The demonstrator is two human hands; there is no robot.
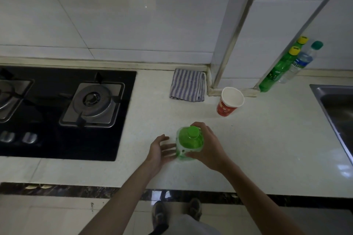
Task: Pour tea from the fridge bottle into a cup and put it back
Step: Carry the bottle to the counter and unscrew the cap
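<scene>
Tea bottle [189,144]: standing upright on the pale counter [267,149], close to its front edge, with the green cap [193,132] sitting on the neck (I am looking almost straight down on it, so the shoulder is showing more than the sides).
Right hand [208,149]: grasping the bottle from its right side, fingers curling round the far side near the shoulder, thumb lying along the near side by the label.
Left hand [160,150]: hovering just beside the bottle's left side, palm facing it, fingers spread and relaxed, gripping nothing; whether the fingertips are touching the label, I cannot tell.
Cup [230,102]: red paper, white inside, standing upright farther back and to the right, apart from both hands.
Cloth [188,87]: striped, lying folded at the foot of the wall, left of the cup.
Hob [57,112]: black glass, sitting in the counter on the left.
Corner bottles [277,70]: two green ones with yellow caps and a clear one with a green cap, standing by the tiled wall beyond the cup.
Sink [336,105]: steel, showing at the right edge.
Room: white tiles covering the wall; the person's shoes [159,213] showing on glossy floor below the counter edge.
</scene>
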